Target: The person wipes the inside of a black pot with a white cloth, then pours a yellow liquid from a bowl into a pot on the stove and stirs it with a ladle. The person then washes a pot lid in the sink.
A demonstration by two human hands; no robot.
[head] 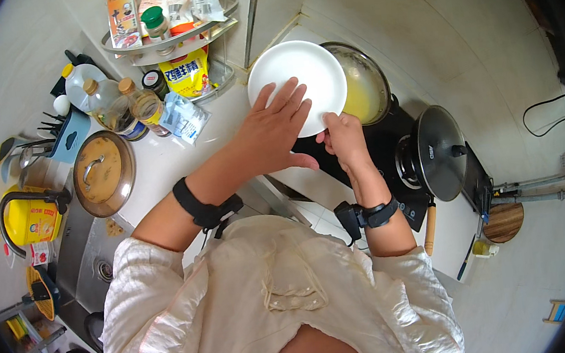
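Note:
A round white plate (321, 74) is held over the far end of the counter and partly covers a round pan (382, 70) with yellow contents (362, 98). My right hand (345, 136) pinches the plate's near rim between thumb and fingers. Across the plate's surface spreads my left hand (277, 130), palm down with the fingers apart. Whether its palm touches the plate cannot be told. Both wrists wear black straps with small devices.
On the black cooktop (378, 156) stands a second pan with an upright-looking lid (443, 154) and wooden handle (430, 230). To the left are several bottles (146, 108), a lidded dish (101, 175) and a steel sink (97, 253). A corner rack (172, 40) holds seasonings.

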